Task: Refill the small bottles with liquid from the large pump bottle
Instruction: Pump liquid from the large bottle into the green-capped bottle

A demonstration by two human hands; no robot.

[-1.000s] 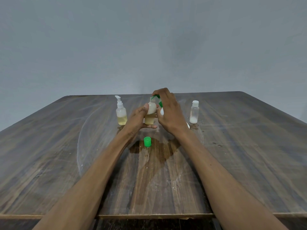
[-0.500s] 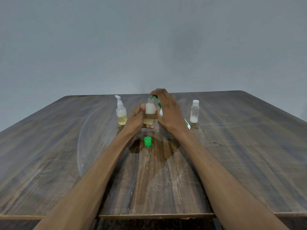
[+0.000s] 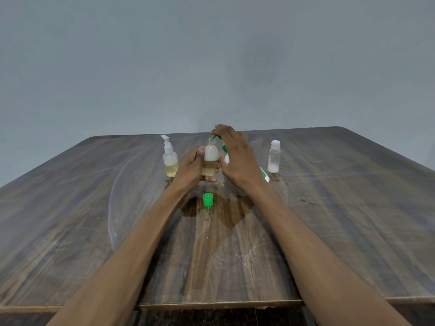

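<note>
My left hand (image 3: pixel 191 169) grips a small uncapped bottle (image 3: pixel 210 162), half full of yellowish liquid, upright just above the table. My right hand (image 3: pixel 237 156) covers the large pump bottle (image 3: pixel 264 175), green and white; its green nozzle (image 3: pixel 215 138) sits over the small bottle's mouth. Most of the large bottle is hidden behind my hand. A green cap (image 3: pixel 208 200) stands on the table in front of both hands. A small white-pump bottle (image 3: pixel 170 160) with yellow liquid stands to the left. A small clear bottle (image 3: pixel 273 157) with a white cap stands to the right.
The wooden table (image 3: pixel 94 220) has a dark wet patch (image 3: pixel 223 210) around the green cap and pale curved smears across its middle. A grey wall rises behind the far edge. The near edge runs below my forearms.
My left hand has lowered the small bottle slightly and brought it closer under the nozzle. My right hand stays on top of the large bottle.
</note>
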